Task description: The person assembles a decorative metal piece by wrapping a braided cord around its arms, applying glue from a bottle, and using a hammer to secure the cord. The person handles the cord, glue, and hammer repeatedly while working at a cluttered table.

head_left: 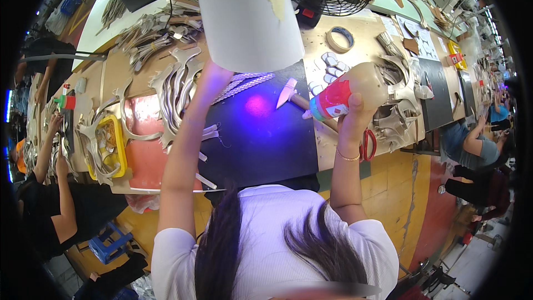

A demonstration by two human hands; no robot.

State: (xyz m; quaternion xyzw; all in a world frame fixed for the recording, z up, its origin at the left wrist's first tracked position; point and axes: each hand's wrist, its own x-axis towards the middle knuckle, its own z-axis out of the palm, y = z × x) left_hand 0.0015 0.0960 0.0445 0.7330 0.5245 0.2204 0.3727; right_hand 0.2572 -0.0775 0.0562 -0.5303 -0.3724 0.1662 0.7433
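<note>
We see the right grip point(355, 121) clamped around a squeeze bottle point(364, 83) with a red label and a teal collar, right of the frame's centre. The bottle lies tilted in that hand, its nozzle aimed toward the left, over the hammer point(287, 92) and its handle; whether the nozzle touches anything there we cannot tell.

The left grip point(218, 82), at upper centre, is blurred and partly hidden by the large white cylinder point(252, 22). We cannot tell whether its fingers are apart, together or closed on something; the braided strips point(247, 82) lie just beside it, along the far edge of the black mat point(266, 153).

As for progress, we judge that the work is partway: the bottle is off the tabletop point(328, 161) and in hand, yet we see no bead leaving its nozzle, and we cannot make out whether the strips carry any coating. Much seems left to handle. Oval pieces point(332, 69) with dark rims lie loose in a cluster above the bottle, and many pale curved strips point(176, 86) pile up left of the mat. The hammer lies unheld near the frame's centre, and the red-handled scissors point(368, 145) rest unused just right of the right forearm.
</note>
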